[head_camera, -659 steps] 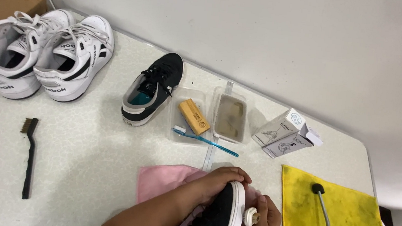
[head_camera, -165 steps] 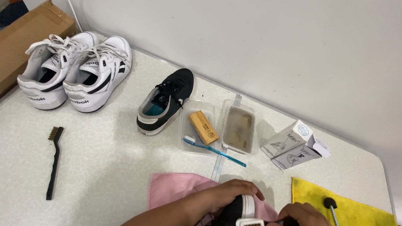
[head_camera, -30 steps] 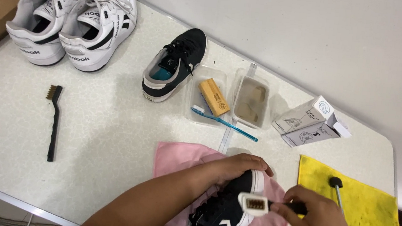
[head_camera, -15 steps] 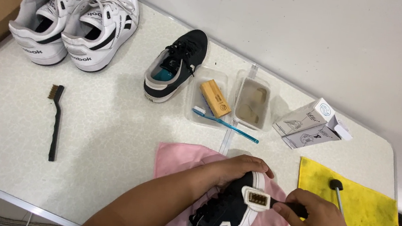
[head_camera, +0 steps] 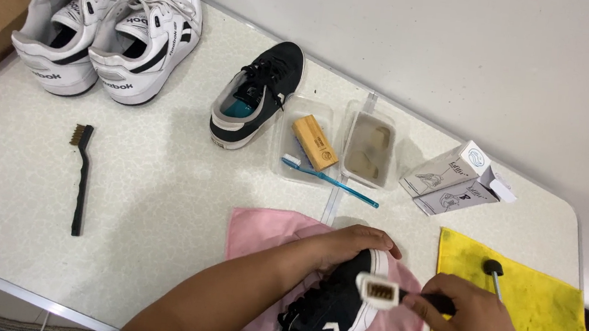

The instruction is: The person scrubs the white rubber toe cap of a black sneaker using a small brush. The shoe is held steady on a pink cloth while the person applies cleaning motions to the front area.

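A black sneaker with a white sole point(head_camera: 328, 321) is held down on a pink cloth point(head_camera: 262, 229) at the near edge of the tabletop point(head_camera: 160, 195), the left hand point(head_camera: 345, 242) clamped over its toe. A small white-headed brush point(head_camera: 377, 291) is gripped by its dark handle in the closed right hand point(head_camera: 474, 330), bristles poised just beside the toe rim. A yellow cloth point(head_camera: 540, 323) lies toward the near right corner. Near the far edge, a clear tray with a tan block point(head_camera: 315, 142) and a blue toothbrush point(head_camera: 329, 182) lies beside a second tray of murky liquid point(head_camera: 369, 146). If the shoe is pressed unevenly, it could probably be rolled on the loose cloth, letting the bristles skid onto the knuckles; dirt might also be flicked onto the white sneakers point(head_camera: 108, 25) at the far left corner.
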